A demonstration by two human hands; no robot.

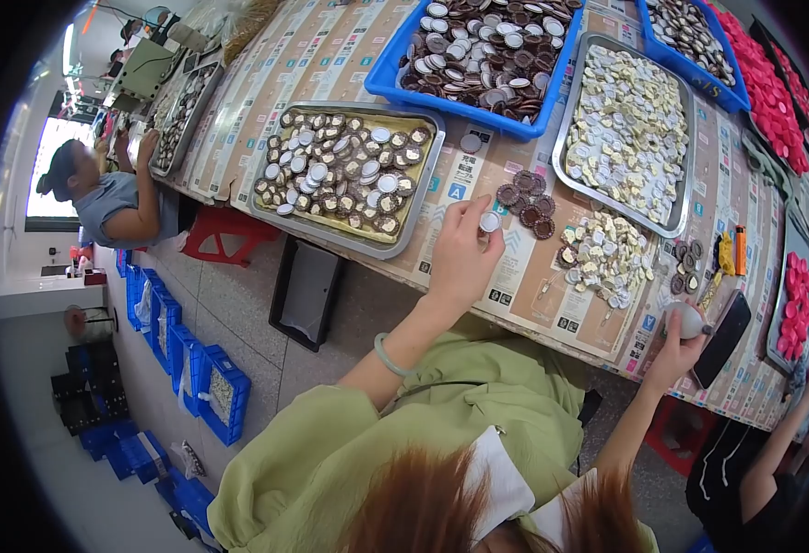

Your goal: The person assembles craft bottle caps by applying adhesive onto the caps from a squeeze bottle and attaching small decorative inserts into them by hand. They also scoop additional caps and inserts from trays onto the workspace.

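Between the thumb and fingers of my left hand (467, 253) is a small round white-faced disc (490, 222), held just above the table. My right hand (673, 355) is closed around a rounded, whitish squeeze bottle (684, 321) with a dark tip, near the table edge. Beyond my left hand lies a small group of dark brown scalloped discs (526, 198). A loose heap of cream and white pieces (607, 258) sits between my hands. To the left, a metal tray (423, 207) holds brown discs, some with white faces and others with cream pieces on them.
A blue bin (381, 83) of brown and white discs and a metal tray (566, 138) of cream pieces stand farther back. Beside my right hand are a dark phone (723, 339) and an orange lighter (741, 251). Co-workers sit left (114, 203) and right (764, 475).
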